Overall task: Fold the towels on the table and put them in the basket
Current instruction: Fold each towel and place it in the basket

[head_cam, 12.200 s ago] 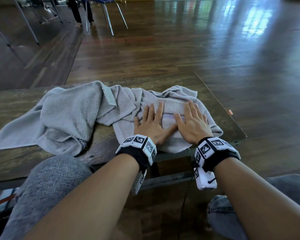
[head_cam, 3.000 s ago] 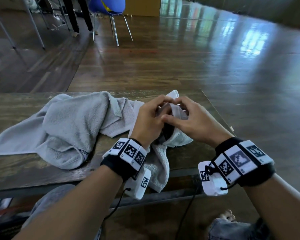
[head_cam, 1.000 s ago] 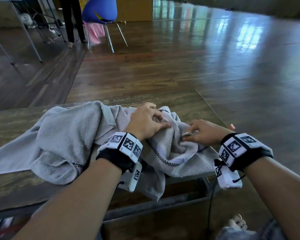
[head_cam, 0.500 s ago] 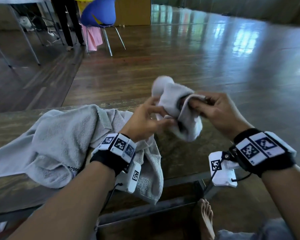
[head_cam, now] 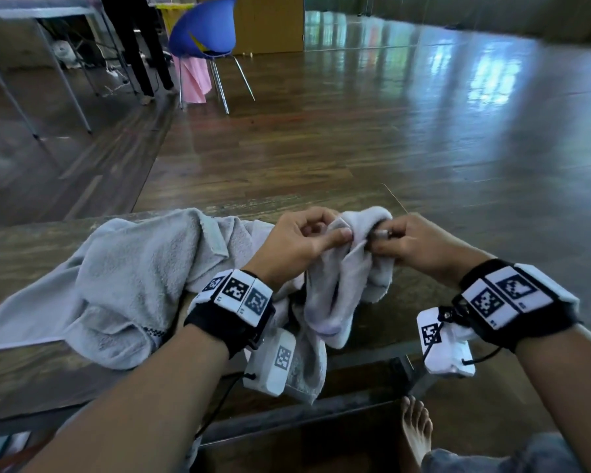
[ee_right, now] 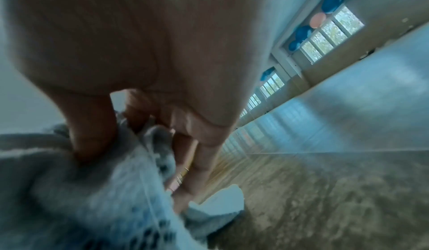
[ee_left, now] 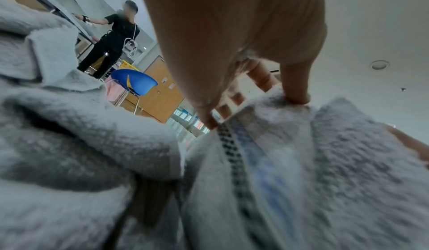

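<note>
Lowered from where it was bunched high a moment ago, the small towel (head_cam: 342, 285) now hangs above the table (head_cam: 406, 288), left hand (head_cam: 297, 240) and right hand (head_cam: 417, 244) pinching its top edge, seemingly hunting corners, fold unstarted, no basket visible.

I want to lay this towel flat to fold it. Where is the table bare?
Bare wood shows on the table under the right hand, right of the held towel, and along the near edge left of the left hand. The crumpled towel crowds the left-centre.
</note>
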Motion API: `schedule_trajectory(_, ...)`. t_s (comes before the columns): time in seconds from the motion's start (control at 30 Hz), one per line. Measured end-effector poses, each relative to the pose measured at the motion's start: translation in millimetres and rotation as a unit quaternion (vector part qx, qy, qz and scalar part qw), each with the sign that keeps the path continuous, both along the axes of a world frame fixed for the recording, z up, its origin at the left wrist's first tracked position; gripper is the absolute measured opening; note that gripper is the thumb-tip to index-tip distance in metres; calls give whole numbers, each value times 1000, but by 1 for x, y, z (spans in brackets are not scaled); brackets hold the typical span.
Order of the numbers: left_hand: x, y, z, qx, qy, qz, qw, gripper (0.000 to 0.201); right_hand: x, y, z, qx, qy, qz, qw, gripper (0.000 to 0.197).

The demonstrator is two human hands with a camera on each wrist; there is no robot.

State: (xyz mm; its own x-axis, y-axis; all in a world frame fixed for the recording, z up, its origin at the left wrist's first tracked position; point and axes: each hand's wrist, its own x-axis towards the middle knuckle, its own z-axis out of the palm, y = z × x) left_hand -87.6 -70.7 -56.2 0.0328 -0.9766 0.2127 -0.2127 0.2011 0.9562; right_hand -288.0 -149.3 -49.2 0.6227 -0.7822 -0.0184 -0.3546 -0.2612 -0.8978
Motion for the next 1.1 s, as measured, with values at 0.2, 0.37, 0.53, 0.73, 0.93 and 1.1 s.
schedule_trajectory(0.2, 21, 13, 10, 42, -8, -72, 996, 20, 20, 8, 19, 118, -285, -30, 951, 33)
schedule_trajectory(0.37, 49, 30, 34, -84, -79, 102, 988, 27, 42, 0, 27, -17, -253, -125, 959, 26)
schedule_trajectory(0.53, 69, 53, 51, -84, -143, 130, 977, 15, 68, 20, 32, -12, -249, 46, 967, 21)
schedule_trajectory(0.73, 89, 79, 63, 86, -225, -47, 969, 35, 82, 44, 30, 99, -61, 202, 972, 27)
schedule_trajectory(0.93, 117, 67, 94, 114, -254, -56, 959, 22, 108, 29, 60, -16, -26, 171, 985, 15)
schedule_trajectory(1.1, 145, -1, 154, -13, -411, 40, 911, 36, 159, -28, 113, -183, -40, 57, 981, 23)
